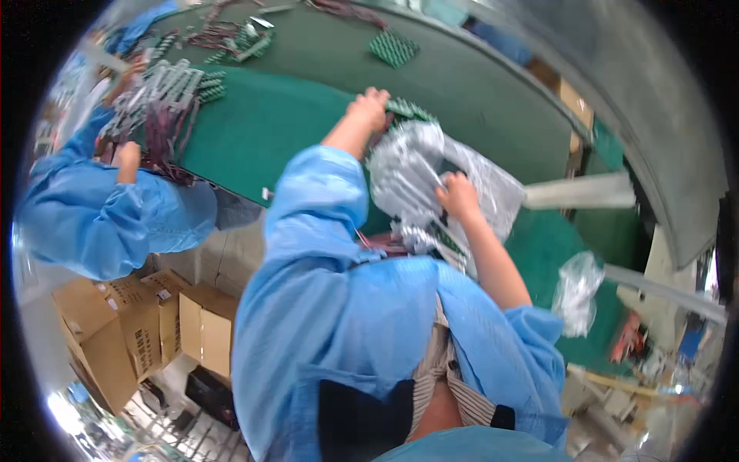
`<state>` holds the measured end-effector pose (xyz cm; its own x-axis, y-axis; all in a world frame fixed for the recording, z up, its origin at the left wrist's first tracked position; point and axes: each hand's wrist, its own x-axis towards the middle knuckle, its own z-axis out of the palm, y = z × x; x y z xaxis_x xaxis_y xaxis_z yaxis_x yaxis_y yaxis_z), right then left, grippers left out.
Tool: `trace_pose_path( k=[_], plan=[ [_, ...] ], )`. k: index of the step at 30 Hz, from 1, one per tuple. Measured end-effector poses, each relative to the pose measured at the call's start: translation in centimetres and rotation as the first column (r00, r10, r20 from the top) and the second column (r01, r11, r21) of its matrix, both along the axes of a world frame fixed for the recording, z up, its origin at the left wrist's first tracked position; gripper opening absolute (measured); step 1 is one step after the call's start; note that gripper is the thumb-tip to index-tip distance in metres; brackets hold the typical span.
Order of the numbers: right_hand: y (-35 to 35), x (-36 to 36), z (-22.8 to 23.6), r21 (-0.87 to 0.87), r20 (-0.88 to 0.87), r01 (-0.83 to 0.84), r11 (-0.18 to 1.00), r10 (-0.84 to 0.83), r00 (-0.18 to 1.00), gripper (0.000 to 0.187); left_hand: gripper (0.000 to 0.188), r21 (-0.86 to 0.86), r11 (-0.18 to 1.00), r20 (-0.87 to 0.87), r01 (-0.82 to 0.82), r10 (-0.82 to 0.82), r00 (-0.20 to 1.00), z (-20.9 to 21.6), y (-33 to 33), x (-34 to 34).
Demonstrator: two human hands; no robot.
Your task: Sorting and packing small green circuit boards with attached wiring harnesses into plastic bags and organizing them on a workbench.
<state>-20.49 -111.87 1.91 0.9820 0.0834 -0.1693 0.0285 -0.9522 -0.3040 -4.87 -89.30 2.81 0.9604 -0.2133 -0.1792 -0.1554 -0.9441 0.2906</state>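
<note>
In front of me on the green bench lies a bundle of long grey parts inside a clear plastic bag. My right hand is closed on the bag's plastic near its middle, thumb and fingers pinched together. Beyond the bag's far left end, my left hand curls against a row of green strips; its fingertips are partly hidden. Reddish-brown wires and more silvery parts stick out at the near side of the bag, close to my body.
A person in blue works at the left over wired grey parts. A green patterned block sits on the far ledge. Another clear bag lies at the right. Cardboard boxes stand on the floor, lower left.
</note>
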Motion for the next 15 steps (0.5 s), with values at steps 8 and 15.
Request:
trace_pose_path(
  k=[8, 15],
  plan=[
    [0.3, 0.3, 1.9, 0.238, -0.055, -0.066, 0.969, 0.081, 0.995, 0.031, 0.020, 0.190, 0.981, 0.109, 0.048, -0.069, 0.992, -1.5, 1.3, 2.2],
    [-3.5, 0.3, 4.3, 0.441, -0.069, 0.003, 0.898, 0.030, 0.997, 0.036, 0.019, 0.149, 0.978, 0.147, 0.143, -0.165, 0.975, -1.3, 4.6, 1.0]
  ],
)
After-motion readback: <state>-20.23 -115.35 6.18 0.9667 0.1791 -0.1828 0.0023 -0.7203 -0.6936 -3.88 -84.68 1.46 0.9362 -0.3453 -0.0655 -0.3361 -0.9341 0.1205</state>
